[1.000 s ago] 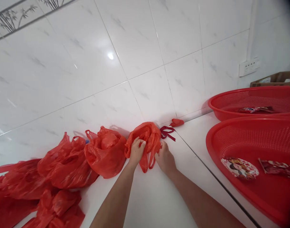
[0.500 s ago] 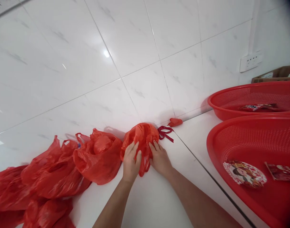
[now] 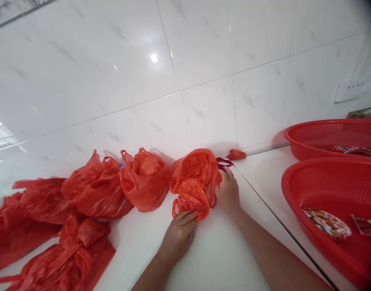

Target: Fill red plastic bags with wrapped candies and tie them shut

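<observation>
A crumpled red plastic bag (image 3: pixel 200 165) stands against the wall, its near part folded into a smaller bundle (image 3: pixel 193 200) with loop handles. My left hand (image 3: pixel 179 232) has its fingers curled over the near edge of this bundle. At the bag's right side, my right hand (image 3: pixel 229 192) grips the plastic by a hanging handle, its fingertips partly hidden. Behind that hand lies a dark red ribbon (image 3: pixel 224 162). A small rolled red piece (image 3: pixel 236 154) rests by the wall.
Several filled red plastic bags (image 3: pixel 145 182) line the wall to the left. Two red perforated baskets (image 3: pixel 290 178) stand on the right, with printed packets (image 3: pixel 327 223) inside. A white tiled wall (image 3: pixel 127 81) with a socket plate (image 3: pixel 350 89) rises behind the white tabletop (image 3: pixel 215 250).
My left hand has moved down toward me with part of the bag, which is now spread open nearer the front. My right hand has shifted to the bag's right side. The view has turned slightly left.
</observation>
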`<state>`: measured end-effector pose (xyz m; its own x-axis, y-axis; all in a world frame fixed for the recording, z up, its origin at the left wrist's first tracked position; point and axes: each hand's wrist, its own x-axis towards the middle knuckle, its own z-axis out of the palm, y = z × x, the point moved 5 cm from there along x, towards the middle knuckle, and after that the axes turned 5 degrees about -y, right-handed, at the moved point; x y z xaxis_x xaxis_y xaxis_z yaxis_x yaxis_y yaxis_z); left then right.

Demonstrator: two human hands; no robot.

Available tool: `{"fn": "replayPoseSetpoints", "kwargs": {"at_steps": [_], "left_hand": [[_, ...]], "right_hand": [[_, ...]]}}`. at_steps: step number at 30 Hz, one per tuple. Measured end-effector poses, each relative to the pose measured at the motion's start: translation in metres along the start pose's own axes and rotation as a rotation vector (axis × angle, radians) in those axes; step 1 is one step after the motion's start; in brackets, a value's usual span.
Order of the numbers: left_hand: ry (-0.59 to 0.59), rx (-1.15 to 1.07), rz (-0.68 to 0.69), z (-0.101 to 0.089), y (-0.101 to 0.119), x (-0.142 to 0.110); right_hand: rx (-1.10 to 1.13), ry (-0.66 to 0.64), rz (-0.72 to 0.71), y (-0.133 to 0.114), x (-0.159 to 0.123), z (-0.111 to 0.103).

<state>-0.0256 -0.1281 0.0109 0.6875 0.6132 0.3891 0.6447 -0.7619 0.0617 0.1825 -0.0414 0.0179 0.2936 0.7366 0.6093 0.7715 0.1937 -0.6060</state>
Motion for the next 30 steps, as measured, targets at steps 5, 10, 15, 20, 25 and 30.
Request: {"fn": "replayPoseSetpoints", "kwargs": {"at_steps": [5, 10, 15, 20, 25, 30], "left_hand": [[-0.05, -0.096, -0.009, -0.003, 0.006, 0.002], [-0.081, -0.15, 0.017, -0.004, 0.017, -0.004], [-0.1, -0.186, -0.018, -0.009, 0.035, -0.019], [-0.143, -0.165, -0.24, -0.016, 0.029, -0.032], [-0.119, -0.169, -0.384, -0.024, -0.001, -0.042], [-0.097, -0.169, -0.472, -0.028, -0.022, -0.051]], "right_hand": [[-0.017, 0.023, -0.268, -0.034, -0.029, -0.023], [0.004, -0.213, -0.518, -0.078, -0.079, -0.026], [0.237, -0.436, -0.124, -0.059, -0.095, -0.012], [0.496, -0.448, 0.175, -0.027, -0.085, -0.016], [0.76, -0.36, 0.405, 0.01, -0.069, -0.037], [0.893, -0.188, 0.576, 0.043, -0.059, -0.059]]}}
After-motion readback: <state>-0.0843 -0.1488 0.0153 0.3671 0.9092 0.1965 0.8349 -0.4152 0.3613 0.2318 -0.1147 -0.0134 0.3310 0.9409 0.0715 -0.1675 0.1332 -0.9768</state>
